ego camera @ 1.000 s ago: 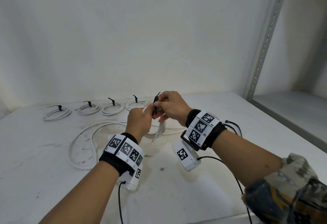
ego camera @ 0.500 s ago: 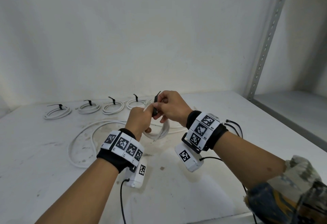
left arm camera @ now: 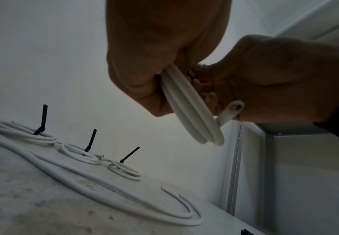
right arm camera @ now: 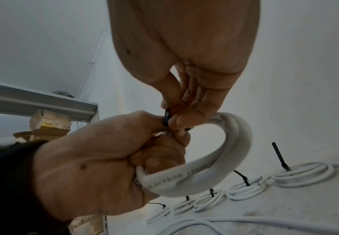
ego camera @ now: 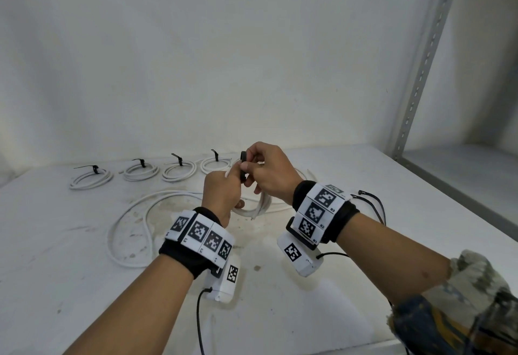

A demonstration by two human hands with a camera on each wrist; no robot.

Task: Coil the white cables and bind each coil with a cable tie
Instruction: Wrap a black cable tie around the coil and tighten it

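Above the table point(ego camera: 84, 284), left hand point(ego camera: 221, 195) gripping a white coil point(right arm camera: 231, 152) (held upright), right hand point(ego camera: 269, 175) pinching its black tie point(ego camera: 243, 168).

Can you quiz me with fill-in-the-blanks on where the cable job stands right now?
1. Along the back of the table lie ____ coils already bound with ties.
2. The left hand grips a white ____ held above the table.
3. The right hand pinches a cable tie whose colour is ____.
4. One long cable lies ____ on the table.

Missing words: four; coil; black; uncoiled
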